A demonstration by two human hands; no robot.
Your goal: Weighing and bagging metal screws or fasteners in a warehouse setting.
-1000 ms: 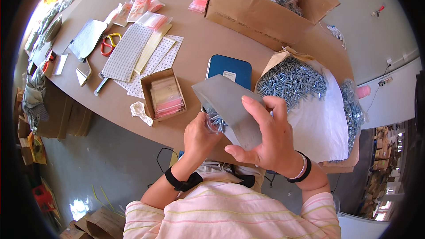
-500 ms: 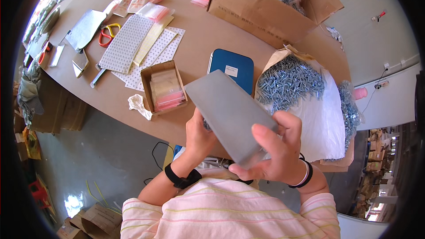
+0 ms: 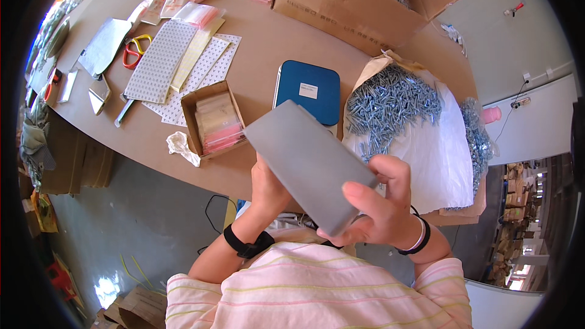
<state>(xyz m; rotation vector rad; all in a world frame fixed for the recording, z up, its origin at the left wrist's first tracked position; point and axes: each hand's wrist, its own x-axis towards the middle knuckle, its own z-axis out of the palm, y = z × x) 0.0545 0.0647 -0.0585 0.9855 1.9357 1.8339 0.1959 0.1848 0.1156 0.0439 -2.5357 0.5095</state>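
Note:
My right hand point(image 3: 390, 210) grips one end of a smooth grey box-shaped container point(image 3: 309, 170), thumb on the near face and fingers around the edge. The container is tilted, its far end pointing up and left above the table's front edge. My left hand point(image 3: 266, 187) is beside its left edge; its fingers are hidden behind the container, so I cannot tell what they hold. Just beyond lies a flat blue case point(image 3: 323, 79) with a white label. On the right, a pile of silvery screws point(image 3: 390, 106) rests on an opened paper sack with white lining point(image 3: 448, 152).
A small cardboard box point(image 3: 189, 123) of clear, red-edged bags stands left of the container, with crumpled tissue point(image 3: 181, 146) beside it. Printed sheets point(image 3: 159, 61) and scissors point(image 3: 131, 58) lie farther left. A large carton point(image 3: 347, 15) of bagged hardware stands at the back.
The view has shifted slightly, moving the tabletop things left and up in the picture. The container stays in my right hand; the metallic glimpse by my left fingers is now hidden.

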